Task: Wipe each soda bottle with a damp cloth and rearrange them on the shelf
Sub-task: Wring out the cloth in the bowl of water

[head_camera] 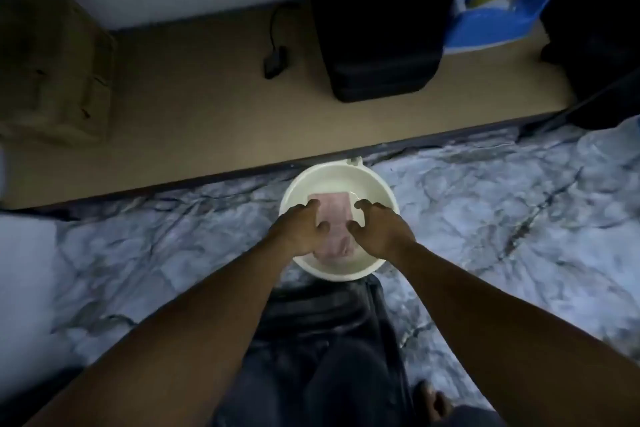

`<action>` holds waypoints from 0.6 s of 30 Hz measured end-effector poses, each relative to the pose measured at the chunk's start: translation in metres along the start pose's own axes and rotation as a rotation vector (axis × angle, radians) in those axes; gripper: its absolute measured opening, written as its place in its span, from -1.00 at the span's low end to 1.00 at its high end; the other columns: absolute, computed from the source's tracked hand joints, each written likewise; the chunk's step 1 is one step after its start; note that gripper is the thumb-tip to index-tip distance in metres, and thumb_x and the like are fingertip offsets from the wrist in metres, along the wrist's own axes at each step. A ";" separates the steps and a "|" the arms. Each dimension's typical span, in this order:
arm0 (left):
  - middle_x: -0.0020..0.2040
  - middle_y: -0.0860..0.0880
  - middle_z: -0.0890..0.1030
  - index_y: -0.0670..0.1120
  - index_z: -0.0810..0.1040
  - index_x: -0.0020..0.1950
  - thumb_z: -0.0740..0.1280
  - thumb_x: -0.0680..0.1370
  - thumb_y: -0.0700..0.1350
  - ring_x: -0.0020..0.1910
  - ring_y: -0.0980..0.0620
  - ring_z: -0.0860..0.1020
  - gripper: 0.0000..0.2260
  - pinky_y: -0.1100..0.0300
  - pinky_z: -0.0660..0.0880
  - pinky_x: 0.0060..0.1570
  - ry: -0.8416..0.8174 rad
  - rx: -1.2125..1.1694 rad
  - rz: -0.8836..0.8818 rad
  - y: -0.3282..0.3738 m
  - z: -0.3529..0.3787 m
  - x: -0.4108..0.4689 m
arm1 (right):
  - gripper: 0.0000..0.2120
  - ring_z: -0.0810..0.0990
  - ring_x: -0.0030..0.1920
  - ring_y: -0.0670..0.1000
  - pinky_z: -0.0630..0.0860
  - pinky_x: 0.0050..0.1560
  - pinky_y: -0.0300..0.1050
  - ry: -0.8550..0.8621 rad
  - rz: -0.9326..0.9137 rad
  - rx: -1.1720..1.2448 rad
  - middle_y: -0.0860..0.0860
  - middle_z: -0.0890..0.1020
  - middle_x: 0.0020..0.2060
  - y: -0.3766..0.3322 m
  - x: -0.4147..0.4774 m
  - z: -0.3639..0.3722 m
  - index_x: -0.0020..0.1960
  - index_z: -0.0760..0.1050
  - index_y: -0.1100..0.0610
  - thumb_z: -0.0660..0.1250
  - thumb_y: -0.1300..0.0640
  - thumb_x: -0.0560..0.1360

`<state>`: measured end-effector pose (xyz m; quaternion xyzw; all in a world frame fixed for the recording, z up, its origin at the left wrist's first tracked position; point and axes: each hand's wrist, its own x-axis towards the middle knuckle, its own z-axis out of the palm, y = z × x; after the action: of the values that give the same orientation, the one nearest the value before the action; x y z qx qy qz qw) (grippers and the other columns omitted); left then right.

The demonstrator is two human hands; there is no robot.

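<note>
A white round basin [377, 185] stands on the marble-patterned floor in front of me. A pale pink cloth [333, 210] lies inside it, apparently in water. My left hand [299, 227] grips the cloth's left edge with curled fingers. My right hand [379, 227] grips its right edge the same way. Both hands reach into the basin from the near side. No soda bottles or shelf of bottles are in view.
A low tan ledge [207, 107] runs across behind the basin. On it stand a black bag [377, 28], a small black plug with cable [275, 61], a khaki bag [52, 62] at left and a blue item [491, 24] at right. My dark-trousered legs [329, 357] are below.
</note>
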<state>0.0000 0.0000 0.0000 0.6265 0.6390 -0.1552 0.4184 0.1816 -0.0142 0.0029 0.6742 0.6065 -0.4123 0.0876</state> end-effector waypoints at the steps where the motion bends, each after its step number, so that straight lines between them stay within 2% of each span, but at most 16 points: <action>1: 0.46 -0.15 0.50 -0.06 0.21 0.66 0.22 0.69 0.08 0.35 -0.17 0.55 -0.43 0.05 0.52 0.25 0.012 -0.021 0.008 -0.003 0.011 0.019 | -0.46 0.52 0.40 0.21 0.49 0.31 0.06 0.013 -0.002 0.011 0.15 0.52 0.44 0.005 0.015 0.011 0.63 0.26 0.05 0.21 -0.09 0.71; 2: 0.39 -0.14 0.56 -0.06 0.29 0.62 0.23 0.65 0.10 0.30 -0.17 0.58 -0.44 0.02 0.55 0.24 0.022 -0.047 0.004 -0.011 0.021 0.042 | -0.45 0.52 0.40 0.21 0.48 0.32 0.05 0.019 -0.004 0.019 0.16 0.53 0.43 0.009 0.030 0.021 0.64 0.25 0.08 0.22 -0.08 0.71; 4: 0.17 -0.10 0.68 -0.03 0.47 0.42 0.21 0.50 0.16 0.06 -0.13 0.66 -0.47 -0.03 0.63 0.08 0.072 -0.099 -0.018 -0.030 0.048 0.094 | -0.44 0.53 0.37 0.22 0.45 0.32 0.04 0.019 0.000 0.022 0.19 0.56 0.39 0.017 0.060 0.039 0.63 0.24 0.13 0.24 -0.04 0.70; 6: 0.03 -0.10 0.68 -0.08 0.50 0.26 0.24 0.48 0.14 -0.08 -0.11 0.65 -0.56 0.02 0.62 -0.07 0.112 -0.145 -0.081 -0.035 0.063 0.118 | -0.46 0.57 0.31 0.22 0.46 0.26 0.03 0.031 0.006 0.033 0.18 0.59 0.33 0.020 0.081 0.055 0.60 0.26 0.14 0.26 -0.01 0.68; 8: 0.02 -0.13 0.65 -0.13 0.44 0.26 0.33 0.57 0.01 -0.09 -0.13 0.62 -0.67 0.08 0.52 -0.14 0.214 -0.184 -0.099 -0.024 0.059 0.114 | -0.47 0.58 0.28 0.22 0.47 0.25 0.05 0.079 0.000 0.049 0.17 0.60 0.31 0.024 0.096 0.066 0.57 0.27 0.13 0.27 0.00 0.67; 10: 0.07 -0.15 0.62 -0.15 0.36 0.37 0.39 0.58 -0.08 -0.06 -0.15 0.60 -0.58 0.09 0.47 -0.15 0.281 -0.279 -0.136 -0.023 0.064 0.121 | -0.48 0.59 0.28 0.23 0.48 0.21 0.04 0.096 0.018 0.086 0.18 0.60 0.30 0.028 0.108 0.075 0.54 0.27 0.17 0.29 0.03 0.66; 12: 0.11 -0.17 0.63 -0.17 0.38 0.41 0.40 0.56 -0.13 -0.01 -0.18 0.62 -0.55 0.06 0.51 -0.10 0.300 -0.381 -0.157 -0.022 0.070 0.125 | -0.50 0.61 0.25 0.24 0.49 0.16 0.01 0.099 0.059 0.156 0.19 0.63 0.25 0.031 0.115 0.081 0.50 0.29 0.21 0.32 0.07 0.64; 15: 0.02 -0.15 0.69 -0.16 0.60 0.16 0.35 0.59 -0.20 0.00 -0.18 0.64 -0.83 0.01 0.60 0.02 0.290 -0.517 -0.120 -0.018 0.073 0.122 | -0.69 0.64 0.14 0.19 0.46 0.05 -0.09 0.108 0.083 0.268 0.14 0.67 0.13 0.034 0.118 0.084 0.30 0.47 0.21 0.35 0.09 0.61; 16: -0.03 -0.11 0.69 -0.14 0.62 0.09 0.32 0.61 -0.20 -0.03 -0.13 0.64 -0.89 0.04 0.58 0.01 0.299 -0.551 -0.098 -0.015 0.070 0.118 | -0.79 0.62 0.07 0.14 0.41 0.01 -0.12 0.125 0.072 0.291 0.11 0.66 0.08 0.034 0.116 0.081 0.19 0.49 0.18 0.35 0.10 0.62; 18: -0.15 -0.01 0.60 -0.12 0.52 0.02 0.27 0.65 -0.20 -0.15 -0.02 0.55 -0.94 0.13 0.46 -0.15 0.348 -0.579 -0.038 -0.008 0.060 0.102 | -0.91 0.59 -0.01 0.09 0.38 -0.05 -0.15 0.186 0.020 0.362 0.03 0.61 -0.03 0.030 0.103 0.068 0.08 0.44 0.11 0.32 0.11 0.66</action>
<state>0.0272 0.0239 -0.1132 0.4868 0.7299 0.1343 0.4606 0.1702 0.0130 -0.1211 0.7200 0.5211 -0.4499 -0.0872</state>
